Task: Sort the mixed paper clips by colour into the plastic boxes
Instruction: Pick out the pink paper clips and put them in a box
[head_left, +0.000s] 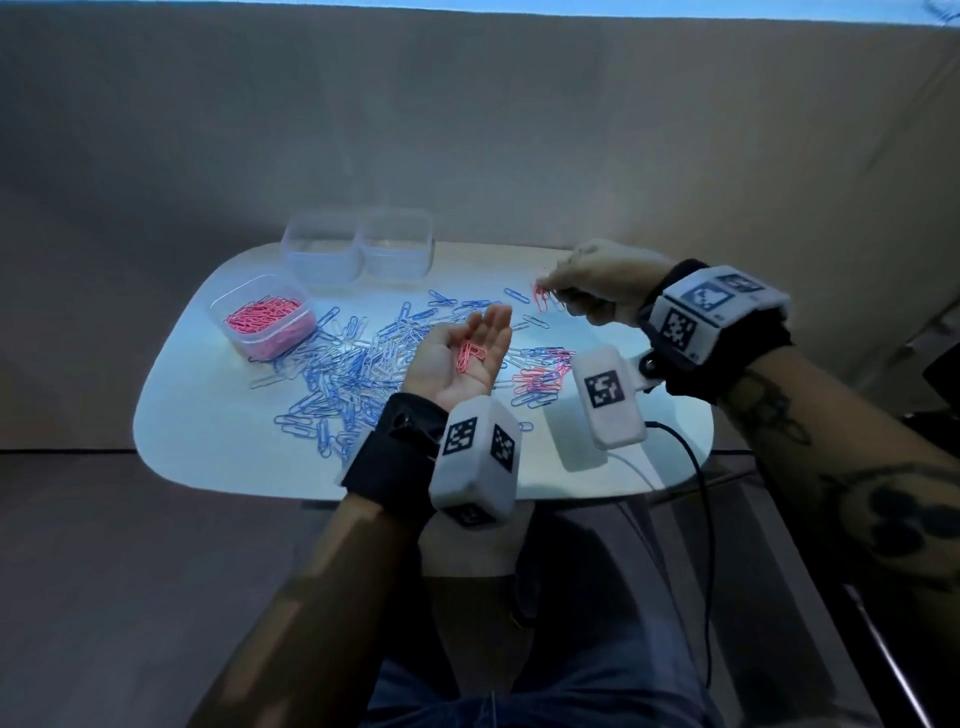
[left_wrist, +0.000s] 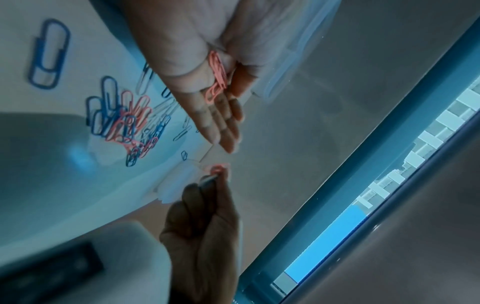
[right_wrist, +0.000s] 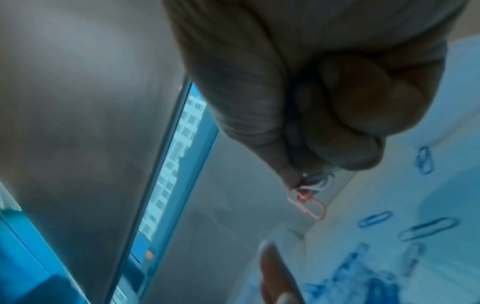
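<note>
A big heap of blue and white paper clips (head_left: 353, 369) covers the middle of the white table (head_left: 208, 415). My left hand (head_left: 462, 353) lies palm up above the heap, fingers straight, with a few pink clips (head_left: 470, 356) (left_wrist: 217, 76) resting in the palm. My right hand (head_left: 587, 280) hovers to the right and pinches a small bunch of pink clips (head_left: 543, 296) (right_wrist: 309, 202) with a white one among them. A plastic box (head_left: 265, 317) at the left holds pink clips. Two clear boxes (head_left: 358, 249) stand behind, seemingly without clips.
A smaller cluster of pink and blue clips (head_left: 540, 379) (left_wrist: 127, 125) lies at the right, next to a white marker block (head_left: 608, 395) hanging off my right wrist. A black cable (head_left: 696, 467) runs over the table's near right edge. A wall stands close behind the table.
</note>
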